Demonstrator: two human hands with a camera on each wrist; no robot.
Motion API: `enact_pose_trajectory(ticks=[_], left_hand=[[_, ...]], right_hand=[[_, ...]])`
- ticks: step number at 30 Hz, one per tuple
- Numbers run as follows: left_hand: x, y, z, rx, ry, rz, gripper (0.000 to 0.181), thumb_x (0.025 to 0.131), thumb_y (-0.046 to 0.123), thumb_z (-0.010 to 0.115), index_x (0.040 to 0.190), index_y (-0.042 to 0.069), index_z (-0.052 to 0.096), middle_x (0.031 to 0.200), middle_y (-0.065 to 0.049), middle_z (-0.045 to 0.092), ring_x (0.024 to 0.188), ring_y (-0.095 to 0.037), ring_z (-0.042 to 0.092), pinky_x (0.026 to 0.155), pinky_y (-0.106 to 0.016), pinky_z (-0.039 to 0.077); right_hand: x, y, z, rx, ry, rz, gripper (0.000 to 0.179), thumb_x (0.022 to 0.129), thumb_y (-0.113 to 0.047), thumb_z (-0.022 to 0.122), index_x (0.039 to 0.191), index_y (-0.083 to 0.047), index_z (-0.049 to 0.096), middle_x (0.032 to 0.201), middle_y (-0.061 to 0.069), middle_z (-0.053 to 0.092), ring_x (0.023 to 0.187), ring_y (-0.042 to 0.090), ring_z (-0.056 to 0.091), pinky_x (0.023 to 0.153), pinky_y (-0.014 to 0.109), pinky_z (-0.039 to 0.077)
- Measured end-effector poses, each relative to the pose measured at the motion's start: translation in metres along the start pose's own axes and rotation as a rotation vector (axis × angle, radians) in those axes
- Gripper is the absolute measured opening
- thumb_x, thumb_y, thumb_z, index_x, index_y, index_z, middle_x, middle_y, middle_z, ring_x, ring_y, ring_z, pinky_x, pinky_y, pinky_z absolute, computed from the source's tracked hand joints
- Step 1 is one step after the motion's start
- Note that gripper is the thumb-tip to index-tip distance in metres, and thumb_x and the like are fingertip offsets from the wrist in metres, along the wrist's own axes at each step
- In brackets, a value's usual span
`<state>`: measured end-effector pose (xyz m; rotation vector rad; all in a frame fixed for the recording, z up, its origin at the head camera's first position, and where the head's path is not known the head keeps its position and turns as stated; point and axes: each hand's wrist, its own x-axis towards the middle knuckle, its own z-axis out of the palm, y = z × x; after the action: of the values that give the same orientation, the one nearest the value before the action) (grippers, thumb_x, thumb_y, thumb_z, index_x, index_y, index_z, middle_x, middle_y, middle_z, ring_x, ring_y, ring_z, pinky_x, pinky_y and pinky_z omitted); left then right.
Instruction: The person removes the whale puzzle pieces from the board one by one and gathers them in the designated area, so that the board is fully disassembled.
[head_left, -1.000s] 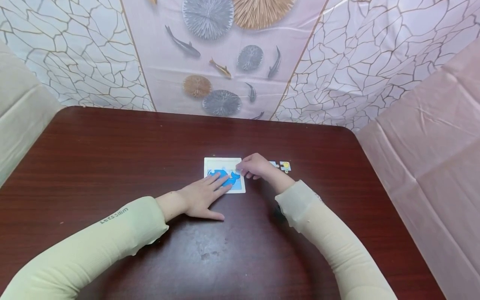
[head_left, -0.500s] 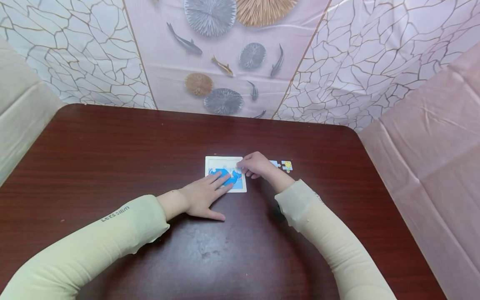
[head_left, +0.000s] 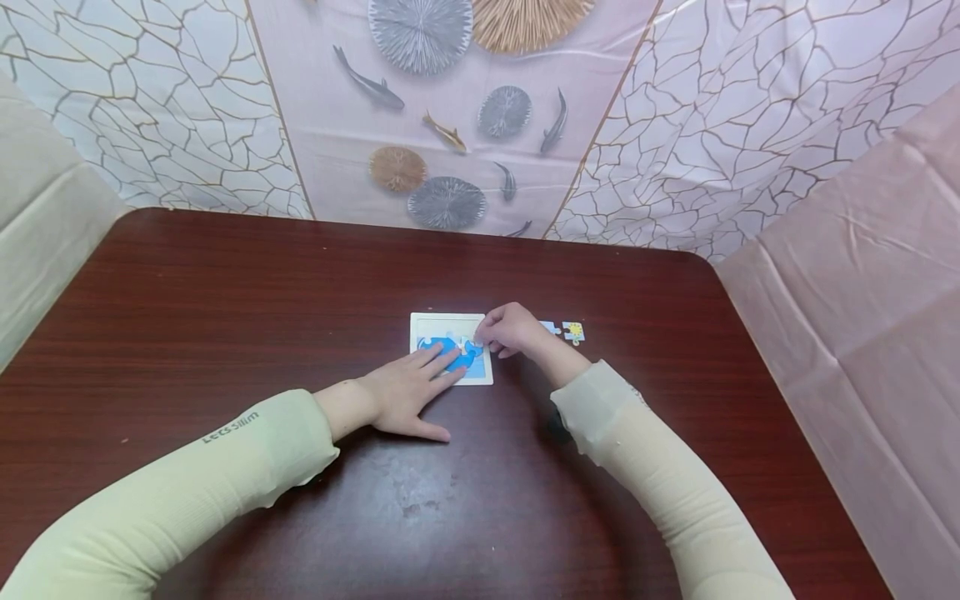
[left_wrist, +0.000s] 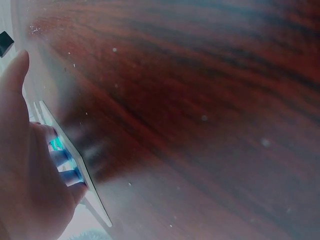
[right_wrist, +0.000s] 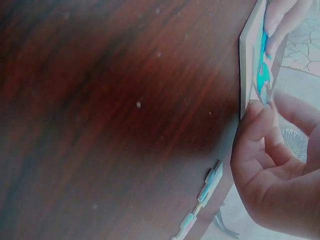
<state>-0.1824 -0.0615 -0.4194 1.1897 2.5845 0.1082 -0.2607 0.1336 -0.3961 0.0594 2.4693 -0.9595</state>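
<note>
A square jigsaw puzzle in a white tray (head_left: 489, 372) lies on the table, with a blue whale picture (head_left: 472, 358) partly assembled in it. My left hand (head_left: 401, 393) rests flat on the puzzle, fingers spread and thumb out over the table; its fingers hide part of the picture. At the tray's right side, my right hand (head_left: 513, 328) pinches a small puzzle piece (right_wrist: 265, 97) between thumb and fingers, low over the whale's tail. The fingertips cover most of that piece.
Just right of my right hand lie loose puzzle pieces, one with a yellow sun (head_left: 574, 330) and a pale blue one (head_left: 550, 327) partly behind the wrist. The dark wooden table (head_left: 262, 292) ends at patterned cloth (head_left: 450, 125) behind.
My right fingertips have shifted slightly toward me at the tray's right edge. The left hand stays in place on the puzzle, and the head view has moved a little.
</note>
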Motion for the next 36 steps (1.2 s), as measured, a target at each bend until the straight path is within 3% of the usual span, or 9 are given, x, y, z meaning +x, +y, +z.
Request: enact_pose_trajectory(ticks=[5,10,28,36], left_hand=[[0.0,0.0,0.0,0.001,0.005,0.005,0.089,0.086,0.066,0.045,0.15,0.011,0.019,0.158,-0.011,0.01,0.146,-0.033,0.007,0.118,-0.045,0.015],[0.0,-0.001,0.001,0.004,0.009,0.009,0.089,0.086,0.066,0.045,0.15,0.011,0.019,0.158,-0.012,0.01,0.146,-0.033,0.007,0.118,-0.044,0.015],[0.002,-0.001,-0.003,-0.029,0.01,-0.002,0.085,0.086,0.065,0.046,0.15,0.013,0.023,0.158,-0.012,0.013,0.145,-0.033,0.01,0.117,-0.043,0.018],[0.001,-0.001,-0.003,-0.022,0.007,-0.004,0.085,0.086,0.065,0.046,0.15,0.013,0.024,0.157,-0.012,0.016,0.145,-0.033,0.011,0.117,-0.043,0.018]], right_hand=[[-0.001,0.001,0.001,0.03,-0.006,-0.008,0.019,0.083,-0.012,0.07,0.099,-0.001,0.069,0.087,0.014,0.069,0.068,0.015,0.065,0.065,0.026,0.057],[0.0,0.001,0.0,0.09,-0.013,-0.002,0.02,0.083,-0.008,0.07,0.1,0.002,0.069,0.084,0.016,0.069,0.062,0.014,0.064,0.064,0.027,0.057],[0.005,0.003,-0.005,0.276,-0.059,0.074,0.026,0.085,-0.004,0.066,0.109,0.006,0.065,0.068,0.005,0.063,0.056,0.011,0.061,0.064,0.027,0.057],[0.002,0.004,-0.011,0.31,-0.067,0.078,0.029,0.086,-0.004,0.065,0.113,0.005,0.063,0.074,0.006,0.065,0.059,0.011,0.062,0.068,0.028,0.058]])
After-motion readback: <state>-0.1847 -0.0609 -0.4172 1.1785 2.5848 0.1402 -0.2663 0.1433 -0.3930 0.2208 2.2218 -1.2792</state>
